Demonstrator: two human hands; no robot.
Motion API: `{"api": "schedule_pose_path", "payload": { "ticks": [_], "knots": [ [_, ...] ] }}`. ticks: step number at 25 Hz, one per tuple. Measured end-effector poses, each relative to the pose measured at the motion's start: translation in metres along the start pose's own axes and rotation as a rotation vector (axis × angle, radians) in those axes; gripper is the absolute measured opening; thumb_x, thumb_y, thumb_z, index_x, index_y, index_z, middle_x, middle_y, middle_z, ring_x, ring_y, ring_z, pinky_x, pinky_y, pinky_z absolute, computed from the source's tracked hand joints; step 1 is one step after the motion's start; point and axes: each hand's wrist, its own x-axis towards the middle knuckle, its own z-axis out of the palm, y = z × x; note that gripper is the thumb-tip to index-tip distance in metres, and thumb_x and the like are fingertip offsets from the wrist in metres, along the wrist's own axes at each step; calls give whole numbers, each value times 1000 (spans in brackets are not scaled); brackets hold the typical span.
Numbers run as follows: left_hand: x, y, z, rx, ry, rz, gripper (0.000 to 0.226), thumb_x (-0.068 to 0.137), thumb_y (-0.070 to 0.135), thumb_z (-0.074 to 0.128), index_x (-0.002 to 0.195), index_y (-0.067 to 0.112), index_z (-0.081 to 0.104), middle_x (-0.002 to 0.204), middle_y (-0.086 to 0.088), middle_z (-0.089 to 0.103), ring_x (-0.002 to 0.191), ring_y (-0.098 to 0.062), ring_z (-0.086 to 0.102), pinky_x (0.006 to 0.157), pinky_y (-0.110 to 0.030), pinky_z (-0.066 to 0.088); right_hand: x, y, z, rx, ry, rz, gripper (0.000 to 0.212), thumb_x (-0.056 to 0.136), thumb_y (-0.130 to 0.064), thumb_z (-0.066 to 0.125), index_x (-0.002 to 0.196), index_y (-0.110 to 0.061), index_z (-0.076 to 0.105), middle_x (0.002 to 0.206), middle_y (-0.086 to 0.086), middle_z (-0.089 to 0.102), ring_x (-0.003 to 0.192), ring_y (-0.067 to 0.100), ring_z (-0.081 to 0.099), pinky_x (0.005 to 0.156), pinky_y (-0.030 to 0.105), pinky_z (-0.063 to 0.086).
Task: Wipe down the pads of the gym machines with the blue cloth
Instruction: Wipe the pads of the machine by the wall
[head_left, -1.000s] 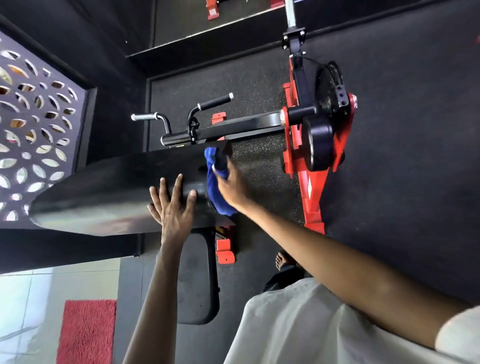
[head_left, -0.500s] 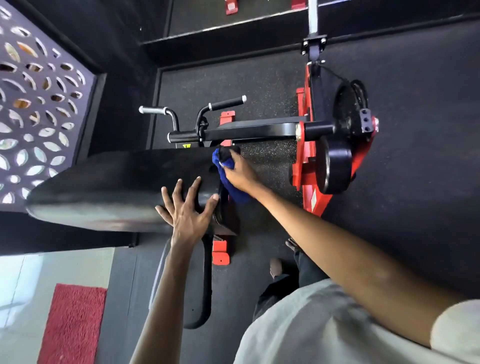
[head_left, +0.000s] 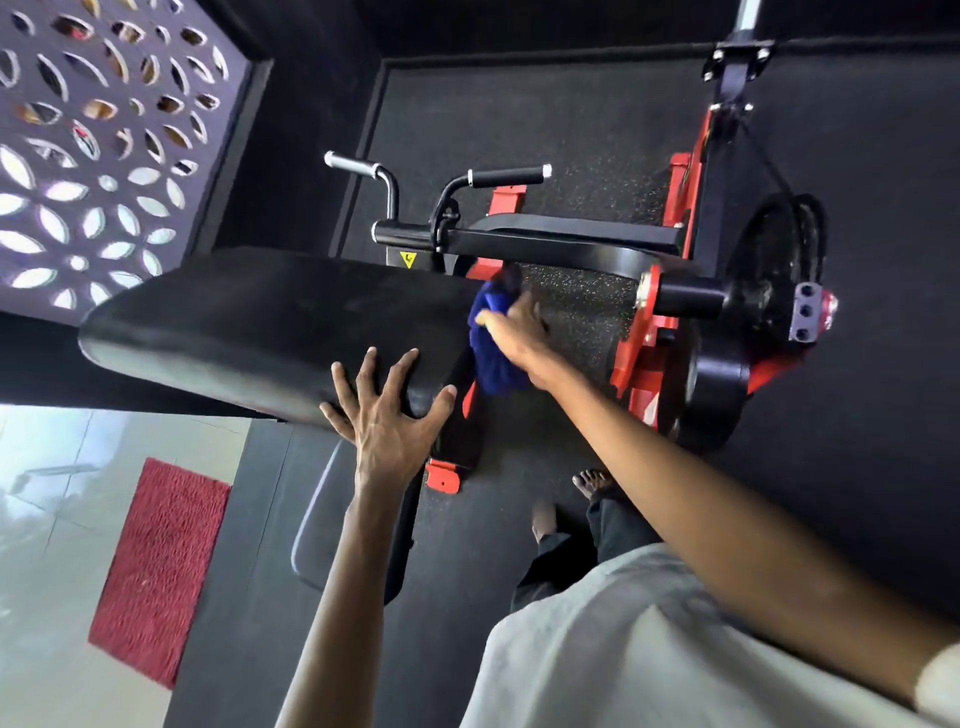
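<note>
1. We look down on a red-framed machine (head_left: 644, 364); its long black pad (head_left: 249, 322) lies across the middle of the view, glossy on top.
2. The left hand (head_left: 387, 421) is splayed wide, with the fingers straight and apart; its palm presses flat on the pad's near edge, close to the right end; it holds nothing.
3. The right hand (head_left: 514, 332) has its fingers curled round the bunched blue cloth (head_left: 491, 358); the cloth sits against the right end of the pad, and its loose part hangs below the hand.
4. Beyond the pad we see a chrome handle (head_left: 358, 167) and a black-gripped handle (head_left: 511, 176); both rise from a black bar (head_left: 545, 244); a yellow warning sticker (head_left: 409, 259) shows just past the pad's far edge.
5. A black disc (head_left: 719, 382) sits on the right side of the frame.
6. Lower down, a second black pad (head_left: 314, 561) stands near the floor; the left forearm partly hides it.
7. At the left, a red mat (head_left: 161, 566) lies on pale tiles; a cut-out lattice panel (head_left: 104, 156) fills the upper left corner.
8. A bare foot (head_left: 592, 480) stands on the dark speckled floor (head_left: 571, 182); a pale shirt (head_left: 649, 649) fills the bottom right.
</note>
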Motion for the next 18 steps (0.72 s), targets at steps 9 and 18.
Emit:
{"api": "schedule_pose_path", "payload": {
  "ticks": [9, 18],
  "knots": [
    [3, -2, -1, 26, -26, 4, 80, 66, 91, 40, 139, 57, 46, 163, 12, 17, 152, -16, -19, 115, -54, -19, 27, 5, 6, -22, 250, -256, 47, 79, -7, 61, 125, -6, 65, 120, 19, 65, 115, 39, 59, 100, 42, 44],
    [1, 2, -1, 21, -11, -13, 76, 68, 86, 44, 138, 56, 47, 161, 13, 18, 151, -15, -19, 117, -57, -15, 71, -61, -5, -604, -71, -287, 31, 88, -28, 65, 115, -12, 67, 117, 18, 69, 113, 37, 63, 88, 39, 50]
  ]
}}
